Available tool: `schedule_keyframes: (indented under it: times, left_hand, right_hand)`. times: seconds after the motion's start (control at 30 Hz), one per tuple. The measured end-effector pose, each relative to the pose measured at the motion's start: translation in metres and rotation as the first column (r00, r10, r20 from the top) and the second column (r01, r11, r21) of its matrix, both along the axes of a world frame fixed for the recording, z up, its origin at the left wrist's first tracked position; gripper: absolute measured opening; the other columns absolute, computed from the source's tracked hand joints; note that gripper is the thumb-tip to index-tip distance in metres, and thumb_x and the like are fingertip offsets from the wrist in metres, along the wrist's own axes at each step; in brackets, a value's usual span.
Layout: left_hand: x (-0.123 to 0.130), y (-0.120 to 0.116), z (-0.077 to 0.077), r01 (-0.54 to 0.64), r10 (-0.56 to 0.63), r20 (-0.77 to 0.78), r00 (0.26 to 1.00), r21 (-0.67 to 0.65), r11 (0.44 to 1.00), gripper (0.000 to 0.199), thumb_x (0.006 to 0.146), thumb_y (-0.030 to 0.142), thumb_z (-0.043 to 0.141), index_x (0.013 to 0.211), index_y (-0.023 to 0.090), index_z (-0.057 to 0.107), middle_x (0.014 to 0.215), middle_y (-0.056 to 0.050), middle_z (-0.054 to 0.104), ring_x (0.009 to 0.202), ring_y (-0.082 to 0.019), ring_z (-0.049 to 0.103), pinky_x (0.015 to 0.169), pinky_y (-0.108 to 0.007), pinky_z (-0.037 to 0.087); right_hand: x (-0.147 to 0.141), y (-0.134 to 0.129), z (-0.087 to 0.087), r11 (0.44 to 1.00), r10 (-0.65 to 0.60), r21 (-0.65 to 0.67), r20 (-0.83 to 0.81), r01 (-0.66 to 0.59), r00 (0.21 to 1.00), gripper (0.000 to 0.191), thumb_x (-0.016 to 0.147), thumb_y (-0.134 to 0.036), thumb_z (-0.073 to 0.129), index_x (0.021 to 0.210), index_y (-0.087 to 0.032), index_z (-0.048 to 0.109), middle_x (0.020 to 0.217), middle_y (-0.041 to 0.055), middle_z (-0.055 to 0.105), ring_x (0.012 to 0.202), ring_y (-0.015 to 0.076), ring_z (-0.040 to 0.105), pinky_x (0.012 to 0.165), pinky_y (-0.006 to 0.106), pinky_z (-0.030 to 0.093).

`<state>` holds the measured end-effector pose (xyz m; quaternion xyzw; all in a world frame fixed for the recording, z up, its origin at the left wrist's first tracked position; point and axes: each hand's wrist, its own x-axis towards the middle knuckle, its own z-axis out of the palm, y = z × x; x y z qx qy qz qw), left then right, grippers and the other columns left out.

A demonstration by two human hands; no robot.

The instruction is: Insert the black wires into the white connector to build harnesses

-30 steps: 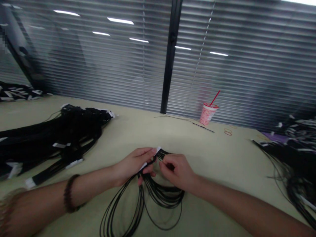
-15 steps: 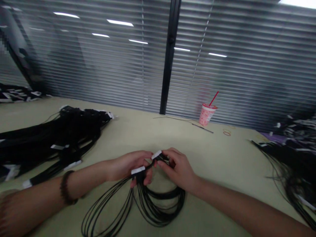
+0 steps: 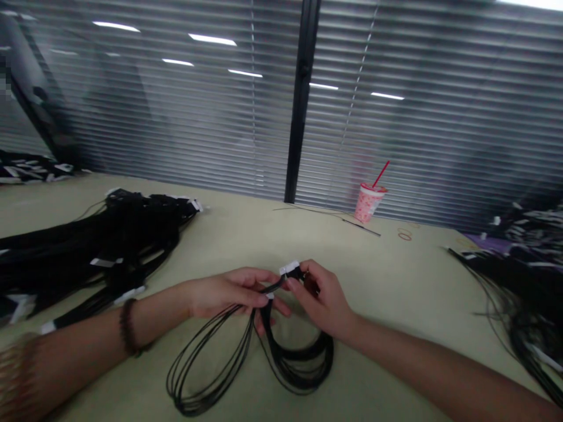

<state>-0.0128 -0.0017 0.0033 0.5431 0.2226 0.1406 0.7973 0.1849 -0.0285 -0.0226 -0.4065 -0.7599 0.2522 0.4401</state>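
Note:
Near the front middle of the table, a looped black cable bundle [image 3: 308,385] hangs between my hands, with one set of loops to the left and a thicker set to the right. My left hand [image 3: 235,293] is closed on the bundle, its thumb over a small white connector [image 3: 269,297]. A wider white connector [image 3: 290,269] is pinched in the fingertips of my right hand [image 3: 321,296], just right of and above the left fingers. Part of the wires inside the right palm is hidden.
A large pile of black cables [image 3: 132,228] lies at left, another [image 3: 519,287] at right. Toward the blinds stand a pink cup [image 3: 369,202] with a red straw, a thin dark rod [image 3: 361,227] and rubber bands [image 3: 404,234]. More cables [image 3: 33,169] lie far left.
The wide connector has moved slightly right and up with my right hand. My left thumb has come down over the wires and the smaller connector. The left loops have swung right and up.

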Motion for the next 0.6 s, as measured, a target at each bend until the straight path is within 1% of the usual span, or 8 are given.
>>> schedule_keyframes:
  times: [0.07, 0.13, 0.2, 0.27, 0.33, 0.43, 0.5, 0.6]
  left_hand:
    - [0.001, 0.001, 0.0, -0.041, 0.046, 0.046, 0.998, -0.098, 0.994, 0.038, 0.077, 0.036, 0.049, 0.109, 0.014, 0.049, 0.101, -0.014, 0.06, 0.076, -0.019, 0.06, 0.067, -0.031, 0.044]
    - [0.002, 0.003, -0.002, -0.119, 0.129, 0.058, 0.99, -0.152, 0.981, 0.036, 0.078, 0.037, 0.047, 0.103, 0.012, 0.052, 0.096, -0.014, 0.061, 0.075, -0.019, 0.06, 0.069, -0.031, 0.045]
    - [0.004, 0.006, -0.005, -0.25, 0.257, 0.044, 0.966, -0.117, 0.961, 0.026, 0.074, 0.025, 0.054, 0.097, 0.012, 0.055, 0.09, -0.01, 0.063, 0.072, -0.016, 0.06, 0.069, -0.028, 0.045]
    - [0.004, 0.011, -0.007, -0.409, 0.409, 0.013, 0.912, -0.035, 0.912, 0.024, 0.068, 0.012, 0.059, 0.092, 0.013, 0.056, 0.085, -0.008, 0.064, 0.072, -0.015, 0.061, 0.067, -0.024, 0.046]
    - [0.0, 0.019, -0.004, -0.561, 0.563, -0.031, 0.826, 0.056, 0.826, 0.021, 0.067, 0.011, 0.06, 0.088, 0.013, 0.056, 0.083, -0.009, 0.065, 0.069, -0.014, 0.061, 0.065, -0.024, 0.047]
    - [-0.013, 0.034, 0.011, -0.736, 0.752, 0.02, 0.659, 0.221, 0.639, 0.017, 0.067, 0.012, 0.061, 0.084, 0.012, 0.058, 0.083, -0.009, 0.066, 0.056, -0.009, 0.058, 0.067, -0.024, 0.049]
    - [-0.024, 0.045, 0.022, -0.794, 0.82, 0.068, 0.568, 0.305, 0.525, 0.016, 0.065, 0.013, 0.063, 0.081, 0.012, 0.059, 0.082, -0.008, 0.066, 0.052, -0.007, 0.055, 0.065, -0.024, 0.05]
    - [-0.041, 0.061, 0.03, -0.852, 0.889, 0.152, 0.433, 0.39, 0.348, 0.017, 0.063, 0.015, 0.065, 0.08, 0.013, 0.06, 0.079, -0.007, 0.066, 0.062, -0.011, 0.058, 0.056, -0.019, 0.048]
  right_hand:
    - [0.0, 0.0, 0.001, 1.0, -0.012, -0.02, -0.027, 0.012, 1.0, 0.015, 0.081, -0.031, 0.046, 0.084, -0.016, 0.048, 0.064, -0.0014, 0.049, 0.053, 0.0083, 0.043, 0.047, 0.019, 0.032]
    - [0.001, 0.001, 0.001, 0.999, -0.026, -0.032, -0.057, 0.024, 0.998, 0.013, 0.08, -0.028, 0.046, 0.083, -0.016, 0.046, 0.064, -0.0021, 0.046, 0.054, 0.0081, 0.042, 0.047, 0.019, 0.032]
    - [0.001, 0.002, 0.001, 0.999, -0.044, -0.026, -0.075, 0.042, 0.996, 0.011, 0.079, -0.026, 0.047, 0.084, -0.017, 0.044, 0.063, -0.0032, 0.044, 0.053, 0.0078, 0.04, 0.046, 0.019, 0.03]
    - [0.001, 0.002, 0.001, 0.997, -0.074, 0.001, -0.083, 0.074, 0.994, 0.012, 0.077, -0.023, 0.048, 0.086, -0.017, 0.043, 0.061, -0.0046, 0.04, 0.051, 0.0074, 0.037, 0.045, 0.019, 0.029]
    - [0.001, 0.001, 0.0, 0.994, -0.104, 0.035, -0.097, 0.108, 0.99, 0.013, 0.077, -0.022, 0.049, 0.088, -0.017, 0.042, 0.059, -0.0053, 0.037, 0.049, 0.0073, 0.034, 0.044, 0.019, 0.028]
    - [0.0, -0.002, 0.0, 0.992, -0.088, 0.082, -0.119, 0.098, 0.989, 0.012, 0.077, -0.02, 0.048, 0.086, -0.017, 0.041, 0.06, -0.005, 0.037, 0.051, 0.0076, 0.035, 0.046, 0.019, 0.031]
    - [-0.001, -0.004, 0.001, 0.993, -0.039, 0.108, -0.108, 0.051, 0.993, 0.01, 0.078, -0.02, 0.047, 0.087, -0.017, 0.042, 0.062, -0.004, 0.039, 0.053, 0.0079, 0.037, 0.048, 0.019, 0.032]
    - [-0.001, -0.006, 0.003, 0.988, 0.033, 0.154, -0.058, -0.023, 0.998, 0.01, 0.08, -0.021, 0.046, 0.089, -0.017, 0.045, 0.068, -0.0013, 0.045, 0.058, 0.0088, 0.041, 0.051, 0.02, 0.035]
